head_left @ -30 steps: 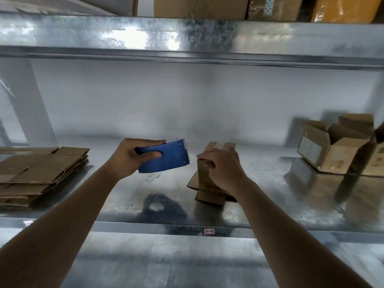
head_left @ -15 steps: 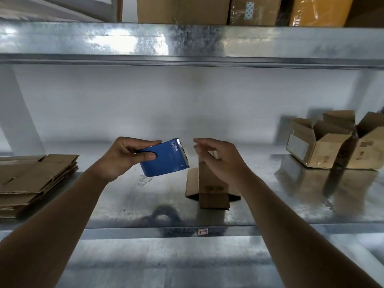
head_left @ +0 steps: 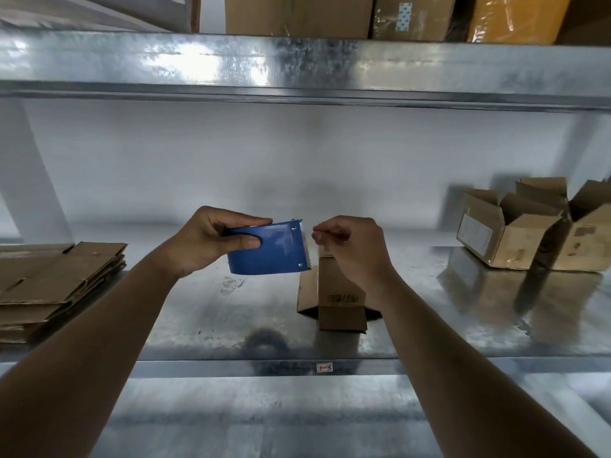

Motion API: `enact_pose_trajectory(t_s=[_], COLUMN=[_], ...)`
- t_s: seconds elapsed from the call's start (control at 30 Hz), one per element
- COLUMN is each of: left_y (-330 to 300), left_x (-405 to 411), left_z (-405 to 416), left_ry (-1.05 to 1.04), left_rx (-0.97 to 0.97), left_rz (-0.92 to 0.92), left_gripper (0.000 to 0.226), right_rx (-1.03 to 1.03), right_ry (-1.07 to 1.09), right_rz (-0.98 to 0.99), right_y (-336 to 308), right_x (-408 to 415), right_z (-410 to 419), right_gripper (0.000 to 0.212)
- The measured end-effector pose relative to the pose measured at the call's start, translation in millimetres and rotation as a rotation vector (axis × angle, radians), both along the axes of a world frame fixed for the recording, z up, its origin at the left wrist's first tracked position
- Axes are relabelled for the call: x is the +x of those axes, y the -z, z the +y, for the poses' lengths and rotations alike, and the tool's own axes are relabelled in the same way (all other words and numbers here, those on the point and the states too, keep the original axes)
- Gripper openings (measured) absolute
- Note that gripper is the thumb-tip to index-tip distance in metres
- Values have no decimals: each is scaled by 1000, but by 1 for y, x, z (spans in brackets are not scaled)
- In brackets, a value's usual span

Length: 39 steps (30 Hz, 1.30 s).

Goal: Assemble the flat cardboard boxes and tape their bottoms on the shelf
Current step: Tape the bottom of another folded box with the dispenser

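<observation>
My left hand [head_left: 205,241] grips a blue tape dispenser [head_left: 269,247] above the metal shelf [head_left: 198,319], its toothed edge facing right. My right hand [head_left: 352,251] hovers right beside that edge, thumb and forefinger pinched together at the tape's end; the tape itself is too thin to make out. Under my right hand a small folded-up cardboard box [head_left: 340,299] stands on the shelf, its upper part hidden by the hand. A stack of flat cardboard boxes [head_left: 53,282] lies at the left.
Two assembled open boxes [head_left: 502,226] [head_left: 585,239] sit at the shelf's right. An upper shelf beam [head_left: 297,67] runs overhead, with boxes and wrapped parcels on it. A white wall closes the back. A small label [head_left: 324,367] marks the front edge.
My right hand has come off the small box and risen to the dispenser's toothed edge, fingers now pinched. The dispenser has tilted flatter and stayed in my left hand.
</observation>
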State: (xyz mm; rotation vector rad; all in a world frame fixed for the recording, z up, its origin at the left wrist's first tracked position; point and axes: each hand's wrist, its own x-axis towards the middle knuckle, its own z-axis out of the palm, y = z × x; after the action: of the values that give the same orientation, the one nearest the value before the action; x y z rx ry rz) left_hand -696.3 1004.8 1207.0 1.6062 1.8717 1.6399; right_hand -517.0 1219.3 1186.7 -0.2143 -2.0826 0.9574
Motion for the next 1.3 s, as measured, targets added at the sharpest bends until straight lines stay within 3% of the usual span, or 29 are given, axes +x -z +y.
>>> enact_pose_trajectory(t_s=[0.1, 0.27, 0.53, 0.73, 1.03, 1.3], left_y=[-8, -19, -32, -33, -27, -25], left_x=[7, 15, 13, 7, -3, -13], left_z=[8, 18, 30, 29, 24, 19], left_ry=[28, 64, 124, 114, 99, 81], left_rx=[-41, -67, -170, -171, -166, -201], left_rz=[76, 135, 162, 163, 159, 153], left_gripper=[38, 39, 36, 37, 41, 42], right_rx=[38, -26, 63, 66, 49, 44], right_ry=[95, 232, 447, 516, 510, 523], right_rz=[2, 4, -77, -101, -107, -139], right_y=[2, -1, -1, 1, 4, 12], right_x=[5, 25, 46, 57, 62, 61], right_z=[-1, 1, 15, 25, 33, 42], right_gripper=[7, 20, 27, 45, 32, 33])
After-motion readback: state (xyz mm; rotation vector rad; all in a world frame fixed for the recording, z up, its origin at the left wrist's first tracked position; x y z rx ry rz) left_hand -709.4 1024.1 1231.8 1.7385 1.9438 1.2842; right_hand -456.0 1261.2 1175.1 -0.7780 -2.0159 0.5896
